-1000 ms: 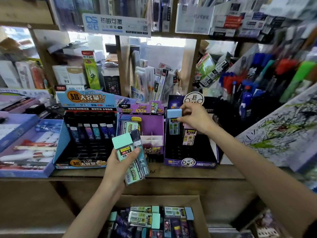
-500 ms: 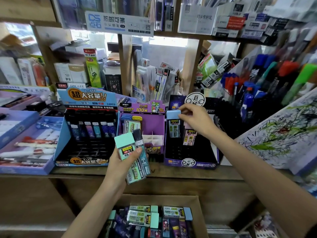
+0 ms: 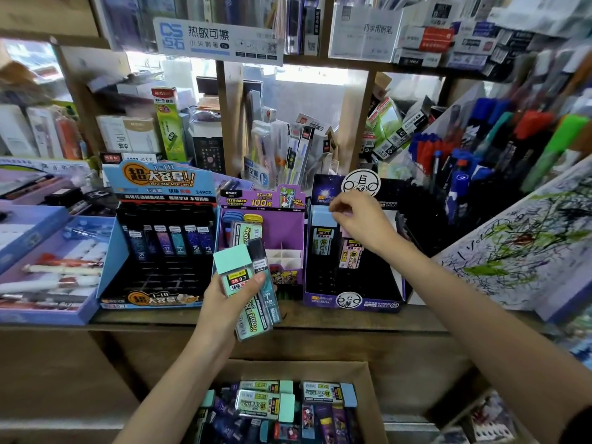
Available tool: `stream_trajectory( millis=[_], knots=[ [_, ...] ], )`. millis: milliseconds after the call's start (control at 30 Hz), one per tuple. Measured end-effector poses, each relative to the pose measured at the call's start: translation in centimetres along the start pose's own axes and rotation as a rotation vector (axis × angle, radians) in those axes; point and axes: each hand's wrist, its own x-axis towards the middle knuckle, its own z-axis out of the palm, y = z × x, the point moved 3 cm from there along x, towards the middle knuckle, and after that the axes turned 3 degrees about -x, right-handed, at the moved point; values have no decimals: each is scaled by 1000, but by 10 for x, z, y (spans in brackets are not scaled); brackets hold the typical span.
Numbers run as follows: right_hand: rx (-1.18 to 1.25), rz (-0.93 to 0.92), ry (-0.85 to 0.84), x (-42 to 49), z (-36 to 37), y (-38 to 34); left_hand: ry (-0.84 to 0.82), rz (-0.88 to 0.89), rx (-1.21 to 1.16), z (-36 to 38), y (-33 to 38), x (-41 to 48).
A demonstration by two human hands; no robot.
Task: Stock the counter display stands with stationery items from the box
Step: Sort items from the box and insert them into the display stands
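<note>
Head view: I am watching the left hand [image 3: 230, 302] gripping two lead-refill cases upright at the counter's edge, thumb and fingers curling round both. The wider case [image 3: 237, 280] is showing a mint-green cap over a clear body with a yellow-and-black label reading 2B 0.7; the slim dark case [image 3: 265, 283] is lying against its right side, touching it. Up and to the right, the right hand [image 3: 362, 225] is hovering over the back row of the black-and-purple display stand [image 3: 352, 299], fingers curling downward at the top of a pink-capped case [image 3: 350, 254]. I cannot tell whether they are pinching it or only touching it. Just left of that hand, a pale-blue-capped case [image 3: 323, 232] is standing in the same row. Directly behind the left hand, a purple stand [image 3: 290, 232] is carrying one mint case in its back left corner. Further left of that hand, a blue stand [image 3: 110, 251] is showing a row of dark slim cases. Below both hands, the open cardboard box [image 3: 368, 389] is holding more mint- and blue-capped cases [image 3: 266, 403] lying flat over dark slim ones.
</note>
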Motion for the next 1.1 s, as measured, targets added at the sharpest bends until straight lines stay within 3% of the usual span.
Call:
stream_trajectory(
  millis=[133, 233, 333, 400, 533, 767, 933, 1100],
  knots=[
    [-92, -122, 61, -13, -9, -15, -12, 3, -1, 2, 2, -1],
    [197, -130, -57, -37, -13, -40, -42, 17, 6, 10, 2, -2],
    [481, -31, -293, -63, 0, -59, -59, 24, -3, 22, -1, -2],
    [584, 57, -326, -76, 13, -63, -70, 22, -3, 31, -5, -2],
    [722, 211, -289, -88, 24, -57, -86, 14, -7, 40, -13, -3],
    [825, 263, -252, -87, 13, -44, -98, 66, 77, 29, -11, -6],
    [964, 282, -85, -61, 6, -57, -10, 87, 70, -19, 7, -9],
    [953, 213, -70, -31, 24, -102, 106, 113, 74, -79, 27, -15]
  ],
)
